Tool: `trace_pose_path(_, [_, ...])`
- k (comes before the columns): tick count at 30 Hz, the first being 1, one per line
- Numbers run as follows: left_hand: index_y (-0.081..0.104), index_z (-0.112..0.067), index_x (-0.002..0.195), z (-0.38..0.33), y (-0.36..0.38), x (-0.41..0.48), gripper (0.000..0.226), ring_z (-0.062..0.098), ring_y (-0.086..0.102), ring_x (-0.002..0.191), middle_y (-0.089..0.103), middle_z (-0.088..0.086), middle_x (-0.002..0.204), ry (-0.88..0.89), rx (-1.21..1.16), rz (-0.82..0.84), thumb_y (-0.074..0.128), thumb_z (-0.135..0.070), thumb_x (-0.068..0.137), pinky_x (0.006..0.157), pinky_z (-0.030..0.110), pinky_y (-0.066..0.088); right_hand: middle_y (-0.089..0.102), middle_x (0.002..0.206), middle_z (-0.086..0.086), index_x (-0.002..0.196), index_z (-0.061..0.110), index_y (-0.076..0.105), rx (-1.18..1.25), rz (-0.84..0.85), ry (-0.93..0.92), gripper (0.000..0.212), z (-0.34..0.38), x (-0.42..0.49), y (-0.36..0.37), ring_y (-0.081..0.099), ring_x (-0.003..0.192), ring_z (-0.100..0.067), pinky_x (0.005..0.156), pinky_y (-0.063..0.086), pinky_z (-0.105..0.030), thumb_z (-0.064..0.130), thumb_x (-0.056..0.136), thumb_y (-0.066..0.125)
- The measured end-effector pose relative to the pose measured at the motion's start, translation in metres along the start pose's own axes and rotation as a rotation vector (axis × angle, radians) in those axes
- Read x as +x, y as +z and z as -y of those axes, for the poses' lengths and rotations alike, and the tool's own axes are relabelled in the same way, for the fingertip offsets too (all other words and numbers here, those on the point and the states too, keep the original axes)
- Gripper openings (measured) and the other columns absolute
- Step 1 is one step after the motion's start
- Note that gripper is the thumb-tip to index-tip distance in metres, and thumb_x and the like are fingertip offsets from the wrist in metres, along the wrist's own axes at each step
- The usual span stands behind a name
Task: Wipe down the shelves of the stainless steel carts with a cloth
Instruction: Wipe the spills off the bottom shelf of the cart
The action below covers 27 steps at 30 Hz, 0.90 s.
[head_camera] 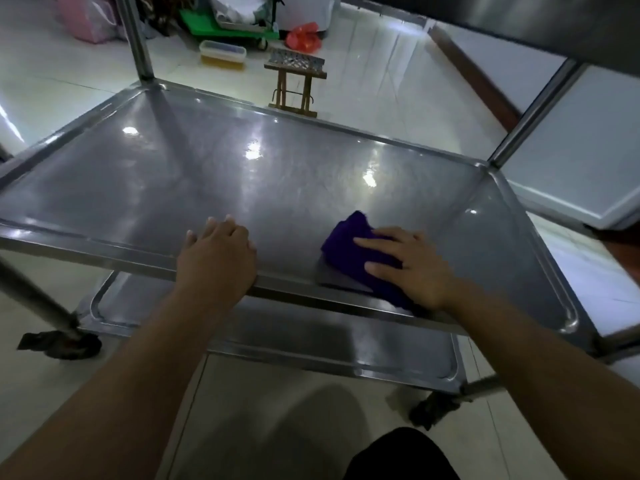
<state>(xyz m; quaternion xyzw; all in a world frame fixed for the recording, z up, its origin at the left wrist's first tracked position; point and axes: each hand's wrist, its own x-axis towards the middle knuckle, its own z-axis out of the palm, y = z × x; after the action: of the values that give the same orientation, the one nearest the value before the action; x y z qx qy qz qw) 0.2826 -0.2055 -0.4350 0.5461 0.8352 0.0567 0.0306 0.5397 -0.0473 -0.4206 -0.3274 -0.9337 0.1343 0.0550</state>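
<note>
Head view. Looking down onto the middle shelf [242, 174] of a stainless steel cart, glossy and dotted with reflected lights. Pressing down with the right hand [408, 265], palm flat and fingers straight and spread, on a bunched purple cloth [349, 247]; pinching or curling round nothing. Finding that cloth on the middle shelf, right of centre, just inside the near rim and partly hidden under the palm. Resting the left hand [216, 258] on the same near rim, left of the cloth and well apart from it, fingers relaxed and laid forward onto the steel, holding nothing; cannot tell where the thumb lies. Seeing a lower shelf [311, 344] beneath, with a dark caster [74, 342] at the near-left post, and the underside of an upper shelf [554, 22] at top right. Beyond the far rim, on the pale tiled floor [381, 91]: a small wooden stool [294, 81], a clear plastic container [222, 55] left of it, a red bag [303, 36] behind, and a pink bag [86, 15] at far left.
</note>
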Motion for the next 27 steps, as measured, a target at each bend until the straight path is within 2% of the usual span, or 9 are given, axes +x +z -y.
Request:
trace_pose_path(2, [0.054,-0.01,0.111,-0.005,-0.003,-0.001,0.03,0.033,0.043,0.121,0.05,0.011,0.124,0.04,0.028,-0.015,0.039,-0.029,0.094,0.103,0.05,0.033,0.031,0.15,0.004,0.138,0.047,0.035,-0.054,-0.072,0.287,0.047,-0.031,0.004,-0.007,0.034,0.129,-0.023,0.108,0.023,-0.037,0.059,0.093,0.033])
trace_pose_path(5, [0.061,-0.01,0.094,-0.031,-0.007,-0.007,0.022,0.028,0.054,0.099,0.058,0.008,0.104,0.116,-0.143,-0.165,0.045,-0.024,0.092,0.091,0.041,0.04,0.023,0.152,-0.004,0.144,0.041,0.026,-0.138,-0.102,0.648,0.051,-0.037,0.013,-0.004,0.028,0.131,-0.035,0.107,0.023,-0.048,0.055,0.095,0.029])
trace_pose_path(9, [0.059,-0.012,0.089,-0.069,-0.004,-0.006,0.021,0.022,0.055,0.086,0.057,0.004,0.101,0.228,-0.253,-0.174,0.044,-0.025,0.094,0.069,0.031,0.043,0.021,0.15,0.003,0.142,0.047,0.025,-0.167,-0.072,0.445,0.055,-0.004,0.0,0.007,0.028,0.125,-0.033,0.103,0.028,-0.046,0.064,0.09,0.022])
trace_pose_path(12, [0.059,-0.016,0.105,-0.075,0.003,-0.004,0.026,0.02,0.058,0.093,0.058,0.003,0.115,0.245,-0.194,-0.101,0.041,-0.031,0.095,0.08,0.033,0.047,0.027,0.146,0.011,0.134,0.057,0.028,-0.076,-0.061,0.147,0.052,-0.004,-0.036,0.003,0.028,0.12,-0.019,0.098,0.023,-0.031,0.072,0.086,0.021])
trace_pose_path(14, [0.058,-0.016,0.118,-0.075,0.007,-0.004,0.032,0.022,0.057,0.108,0.055,0.002,0.13,0.232,-0.169,-0.117,0.039,-0.032,0.096,0.094,0.036,0.042,0.031,0.145,0.013,0.13,0.061,0.029,-0.022,-0.039,0.099,0.042,-0.023,-0.043,-0.01,0.028,0.114,-0.01,0.095,0.019,-0.025,0.068,0.089,0.031])
trace_pose_path(16, [0.058,-0.014,0.116,-0.077,0.009,-0.001,0.033,0.024,0.057,0.108,0.056,0.003,0.127,0.217,-0.162,-0.108,0.038,-0.032,0.097,0.097,0.037,0.04,0.031,0.148,0.005,0.135,0.054,0.032,-0.079,-0.047,0.293,0.043,-0.054,-0.032,-0.021,0.033,0.12,-0.019,0.1,0.024,-0.031,0.058,0.093,0.035])
trace_pose_path(20, [0.059,-0.015,0.101,-0.086,0.007,0.003,0.03,0.024,0.056,0.09,0.059,0.005,0.105,0.205,-0.158,-0.128,0.037,-0.036,0.096,0.073,0.033,0.039,0.02,0.152,-0.009,0.147,0.036,0.018,-0.238,-0.056,0.77,0.053,-0.074,0.014,-0.026,0.029,0.13,-0.04,0.108,0.024,-0.052,0.051,0.097,0.021])
trace_pose_path(22, [0.058,-0.018,0.105,-0.09,0.007,0.0,0.03,0.025,0.056,0.09,0.059,0.005,0.104,0.218,-0.122,-0.168,0.035,-0.036,0.097,0.074,0.034,0.039,0.018,0.153,-0.009,0.146,0.037,0.018,-0.242,-0.049,0.72,0.054,-0.05,0.028,-0.013,0.025,0.133,-0.039,0.107,0.023,-0.055,0.055,0.095,0.02])
trace_pose_path(27, [0.062,-0.019,0.108,-0.087,0.008,-0.003,0.033,0.022,0.056,0.085,0.06,0.006,0.099,0.281,-0.094,-0.223,0.036,-0.035,0.096,0.068,0.029,0.035,0.032,0.148,0.004,0.139,0.047,0.033,-0.182,-0.11,0.165,0.058,-0.031,-0.003,0.004,0.039,0.124,-0.027,0.104,0.031,-0.04,0.068,0.087,0.021])
